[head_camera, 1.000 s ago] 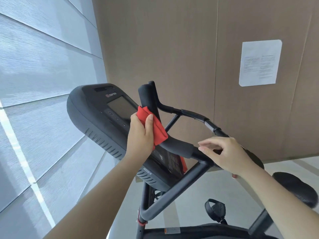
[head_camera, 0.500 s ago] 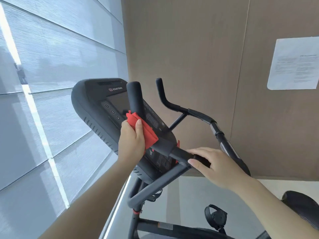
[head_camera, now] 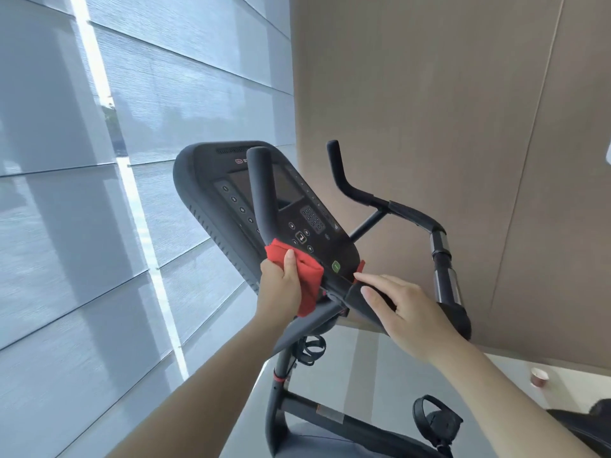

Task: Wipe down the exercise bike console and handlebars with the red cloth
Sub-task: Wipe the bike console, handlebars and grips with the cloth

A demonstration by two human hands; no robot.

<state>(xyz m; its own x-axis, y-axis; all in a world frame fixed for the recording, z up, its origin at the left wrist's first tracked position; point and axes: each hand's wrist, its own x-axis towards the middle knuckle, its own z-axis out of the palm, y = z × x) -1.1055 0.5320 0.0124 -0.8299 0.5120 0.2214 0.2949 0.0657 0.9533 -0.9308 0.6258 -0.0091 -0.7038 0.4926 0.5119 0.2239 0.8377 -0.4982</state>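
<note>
So the black exercise bike [head_camera: 281, 365] is seen from the rider's side, with its black slab-shaped plastic console [head_camera: 205, 183] tilted up in front of the window [head_camera: 99, 226]. The near black foam-covered handlebar horn [head_camera: 261, 193] is seen right across the console face, its long axis running up and away from the console's bottom edge toward its top edge. The folded red cloth [head_camera: 310, 279] is wrapped round the foot of that horn, by the console's lower edge. It's gripped there by the left hand [head_camera: 281, 292], fingers curled round cloth and bar together. The right hand [head_camera: 403, 309] is laid on the padded crossbar [head_camera: 355, 297] just beside it, fingers fairly straight, nothing grasped. Probably a slide up along the horn is called for, and the left hand is nearer.
</note>
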